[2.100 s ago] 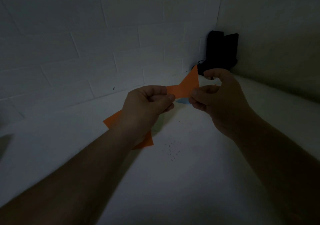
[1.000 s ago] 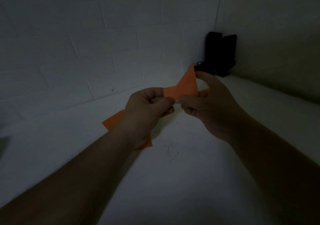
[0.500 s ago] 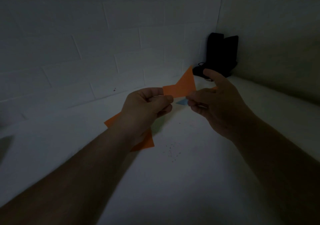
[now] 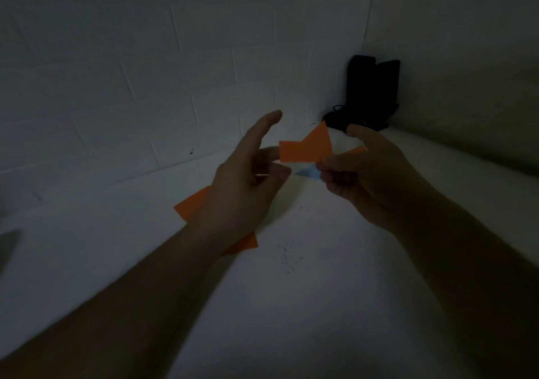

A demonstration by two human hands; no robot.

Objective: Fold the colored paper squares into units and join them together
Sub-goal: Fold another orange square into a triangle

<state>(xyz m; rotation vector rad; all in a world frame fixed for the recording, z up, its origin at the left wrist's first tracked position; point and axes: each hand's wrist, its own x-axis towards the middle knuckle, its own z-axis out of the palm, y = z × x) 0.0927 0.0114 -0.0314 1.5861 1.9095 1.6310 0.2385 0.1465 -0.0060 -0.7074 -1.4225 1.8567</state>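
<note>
Above the white table (image 4: 320, 305), the right hand (image 4: 370, 174) pinches the folded orange unit (image 4: 306, 149), a blue paper tip (image 4: 309, 172) beneath it. Left hand (image 4: 245, 189) is spread, fingers straight, just beside the unit. Orange paper (image 4: 192, 205) lies flat under the left wrist.

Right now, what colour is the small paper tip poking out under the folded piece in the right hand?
Light blue, just below the orange folded piece; only the head view shows it.

The scene is very dim and bluish-grey, with both forearms nearly black toward the bottom corners. The left hand (image 4: 248, 180) is motion-blurred, and wall lines bow from wide-angle distortion.
</note>
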